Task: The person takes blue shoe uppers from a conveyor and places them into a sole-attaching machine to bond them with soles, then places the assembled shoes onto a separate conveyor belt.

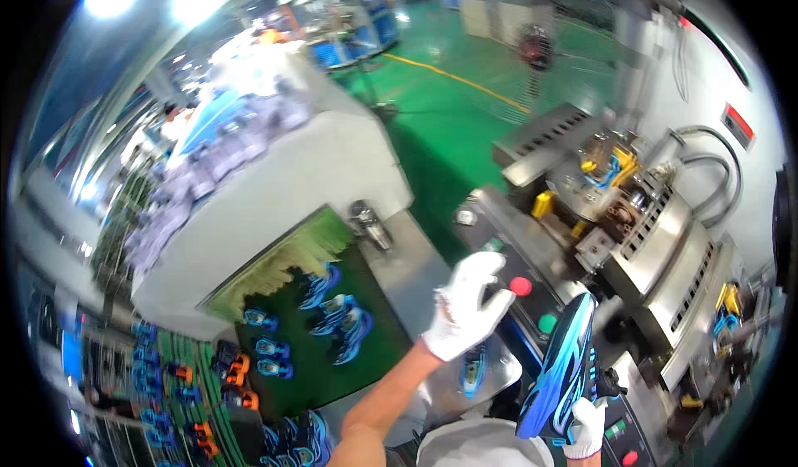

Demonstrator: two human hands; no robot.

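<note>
My left hand (470, 305), in a white glove, is raised in front of the machine's control panel (507, 255). Its fingers are apart and nothing is in them; they are close to a red push button (520, 286), and I cannot tell if they touch it. My right hand (587, 429), also gloved, grips a blue and black sports shoe (559, 375) near one end. The shoe stands steeply tilted beside a green button (547, 324). Below my left wrist, another blue shoe (474, 369) lies on a pale metal surface (503, 371).
At right stands a metal machine (657, 276) with clamps and hoses. Several blue shoes (341, 326) lie on a dark green belt (274, 392) beneath a fringed curtain (283, 267). Blue and orange shoes (237, 371) fill a rack at lower left. A wire-guarded fan (536, 47) stands farther back.
</note>
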